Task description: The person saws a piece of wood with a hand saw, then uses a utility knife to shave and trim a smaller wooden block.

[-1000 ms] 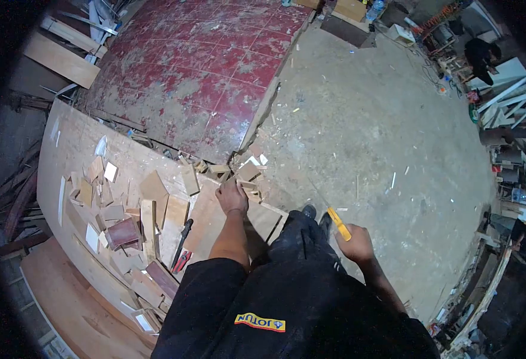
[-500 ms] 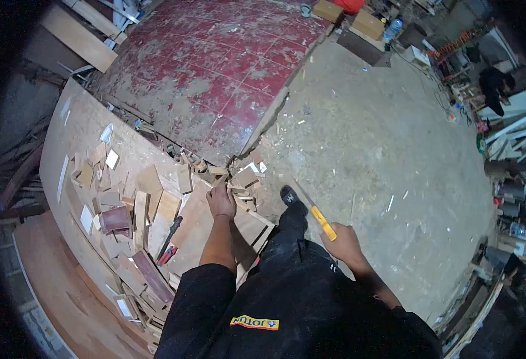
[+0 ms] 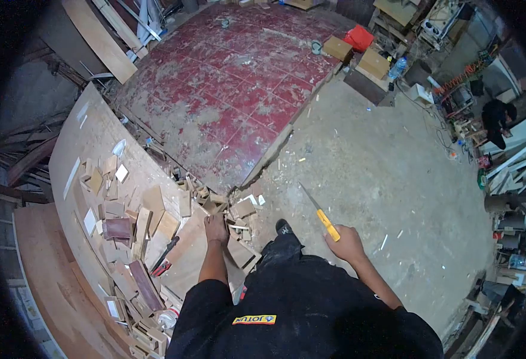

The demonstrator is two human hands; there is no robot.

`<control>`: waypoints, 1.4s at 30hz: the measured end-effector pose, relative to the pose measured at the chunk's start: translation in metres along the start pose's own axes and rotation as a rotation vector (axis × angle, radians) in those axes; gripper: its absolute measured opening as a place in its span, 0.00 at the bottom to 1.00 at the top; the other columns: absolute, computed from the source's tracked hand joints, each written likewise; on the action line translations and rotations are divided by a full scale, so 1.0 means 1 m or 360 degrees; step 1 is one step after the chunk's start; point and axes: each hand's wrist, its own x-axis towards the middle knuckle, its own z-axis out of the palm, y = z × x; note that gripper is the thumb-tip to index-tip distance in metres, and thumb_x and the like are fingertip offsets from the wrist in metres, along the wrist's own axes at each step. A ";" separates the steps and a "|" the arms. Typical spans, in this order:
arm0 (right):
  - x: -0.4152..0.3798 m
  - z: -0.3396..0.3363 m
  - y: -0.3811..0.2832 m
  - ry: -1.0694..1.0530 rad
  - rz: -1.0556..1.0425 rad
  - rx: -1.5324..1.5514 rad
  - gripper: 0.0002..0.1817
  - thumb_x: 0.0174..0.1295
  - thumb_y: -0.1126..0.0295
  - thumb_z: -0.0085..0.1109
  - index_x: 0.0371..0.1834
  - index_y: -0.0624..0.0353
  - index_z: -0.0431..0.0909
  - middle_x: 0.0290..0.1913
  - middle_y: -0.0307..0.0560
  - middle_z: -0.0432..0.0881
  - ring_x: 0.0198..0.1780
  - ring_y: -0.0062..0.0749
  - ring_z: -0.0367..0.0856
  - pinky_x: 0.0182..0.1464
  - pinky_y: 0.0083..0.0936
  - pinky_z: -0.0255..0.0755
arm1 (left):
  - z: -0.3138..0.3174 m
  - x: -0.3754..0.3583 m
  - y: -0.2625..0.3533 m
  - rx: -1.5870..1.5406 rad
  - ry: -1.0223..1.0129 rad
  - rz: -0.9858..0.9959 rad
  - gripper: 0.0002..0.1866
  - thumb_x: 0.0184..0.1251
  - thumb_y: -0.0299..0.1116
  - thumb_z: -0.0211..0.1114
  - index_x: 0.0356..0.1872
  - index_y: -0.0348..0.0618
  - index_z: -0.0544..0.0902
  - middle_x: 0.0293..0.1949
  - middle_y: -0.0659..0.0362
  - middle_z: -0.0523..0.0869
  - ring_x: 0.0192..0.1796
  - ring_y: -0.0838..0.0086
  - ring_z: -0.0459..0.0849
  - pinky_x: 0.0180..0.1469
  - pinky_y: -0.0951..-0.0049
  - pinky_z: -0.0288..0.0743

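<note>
My right hand (image 3: 345,243) is closed round the yellow handle of a handsaw (image 3: 311,199). Its narrow, tapering blade points forward and up over the bare concrete, touching nothing. On the left, my left hand (image 3: 216,229) is at the near corner of a wooden worktable (image 3: 200,252), its fingers bent close against wood offcuts (image 3: 215,203) heaped there. What the fingertips hold, if anything, is hidden. A black and red tool (image 3: 165,258) lies on the table beyond my left forearm, among scattered wood pieces (image 3: 148,224).
A raised red tiled floor (image 3: 239,107) with a broken edge lies ahead, dusty and littered. Cardboard boxes (image 3: 373,63) and a water bottle (image 3: 397,67) stand at its right. Another person (image 3: 497,119) is at the far right, near stacked white strips (image 3: 523,149). Wood panels lean at the upper left.
The view has tilted upward, showing more of the far room. The saw has swung clear of my foot. My left hand has shifted slightly on the offcuts at the table corner.
</note>
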 end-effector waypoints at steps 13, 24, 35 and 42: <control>0.013 -0.008 0.001 -0.0205 -0.0162 -0.0145 0.22 0.59 0.52 0.65 0.31 0.65 0.81 0.28 0.62 0.82 0.33 0.58 0.83 0.37 0.46 0.75 | 0.029 0.013 0.071 -0.1770 0.0739 -0.0625 0.14 0.74 0.37 0.56 0.47 0.34 0.78 0.37 0.46 0.84 0.40 0.53 0.84 0.48 0.58 0.76; -0.002 -0.002 0.014 -0.0328 -0.0572 -0.0146 0.23 0.59 0.50 0.65 0.30 0.65 0.82 0.28 0.62 0.83 0.32 0.58 0.84 0.37 0.47 0.75 | 0.001 -0.061 0.093 -0.4113 0.0919 -0.0984 0.19 0.80 0.48 0.43 0.53 0.47 0.76 0.45 0.55 0.82 0.51 0.62 0.81 0.59 0.45 0.75; -0.075 0.004 0.059 -0.0589 -0.0921 -0.0015 0.20 0.63 0.54 0.60 0.35 0.64 0.80 0.26 0.62 0.81 0.32 0.58 0.83 0.36 0.45 0.74 | -0.037 -0.220 0.142 -0.4340 0.0868 -0.0560 0.22 0.75 0.47 0.47 0.57 0.43 0.75 0.57 0.52 0.81 0.55 0.56 0.81 0.60 0.47 0.76; -0.105 0.014 0.095 -0.0631 -0.1182 0.0305 0.15 0.63 0.62 0.48 0.32 0.64 0.76 0.25 0.55 0.77 0.28 0.48 0.79 0.34 0.38 0.69 | -0.066 -0.261 0.168 -0.3892 0.0784 -0.0570 0.24 0.66 0.37 0.56 0.63 0.43 0.74 0.55 0.55 0.82 0.53 0.63 0.83 0.54 0.55 0.81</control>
